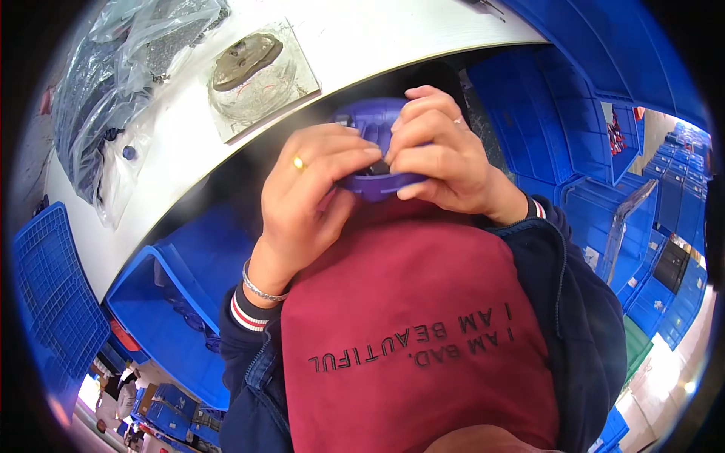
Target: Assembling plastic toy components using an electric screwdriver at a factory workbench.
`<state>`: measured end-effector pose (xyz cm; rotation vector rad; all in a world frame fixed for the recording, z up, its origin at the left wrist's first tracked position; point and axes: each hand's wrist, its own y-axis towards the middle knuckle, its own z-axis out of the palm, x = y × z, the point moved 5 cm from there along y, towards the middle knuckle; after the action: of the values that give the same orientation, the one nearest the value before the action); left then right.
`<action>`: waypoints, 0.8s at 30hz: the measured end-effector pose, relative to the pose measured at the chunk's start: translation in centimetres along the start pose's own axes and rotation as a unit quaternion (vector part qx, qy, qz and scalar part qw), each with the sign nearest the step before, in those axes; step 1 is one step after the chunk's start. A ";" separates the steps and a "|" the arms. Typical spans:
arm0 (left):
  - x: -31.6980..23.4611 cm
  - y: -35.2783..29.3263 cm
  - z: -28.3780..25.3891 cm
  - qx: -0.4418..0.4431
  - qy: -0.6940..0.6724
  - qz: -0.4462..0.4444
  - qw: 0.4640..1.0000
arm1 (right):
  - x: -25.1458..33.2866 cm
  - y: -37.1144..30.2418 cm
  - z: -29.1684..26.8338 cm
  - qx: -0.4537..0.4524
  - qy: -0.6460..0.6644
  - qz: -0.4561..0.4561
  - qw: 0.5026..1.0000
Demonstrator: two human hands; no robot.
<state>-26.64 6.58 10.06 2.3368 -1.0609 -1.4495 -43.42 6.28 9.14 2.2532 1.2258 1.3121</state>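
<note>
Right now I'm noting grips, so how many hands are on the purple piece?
2: the left hand on the left side of the purple piece, and the right hand on its right side. No other hand appears there.

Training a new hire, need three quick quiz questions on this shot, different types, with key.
1. What colour is the ribbed part held by the left hand and right hand?
2. True or false: the plastic bag lies left of the square pad on the white table.
3. Fill in: the silver bracelet is on the ____ wrist.

Key: 1. Purple. 2. True. 3. Left.
</note>
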 end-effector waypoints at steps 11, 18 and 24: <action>-1.5 0.1 -0.2 -0.017 0.082 0.086 0.993 | 1.3 -0.5 -0.7 -0.003 -0.021 -0.050 0.999; -1.6 0.4 -0.2 0.002 0.060 0.073 0.996 | 1.4 -0.5 -1.0 -0.018 0.003 -0.049 0.999; -1.3 0.2 -0.4 0.015 0.049 0.047 0.998 | 0.5 -0.2 -0.3 -0.035 0.023 -0.056 0.998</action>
<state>-26.74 7.26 11.27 2.3178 -1.1570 -1.2806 -43.64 6.72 9.47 2.0862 1.2809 1.3499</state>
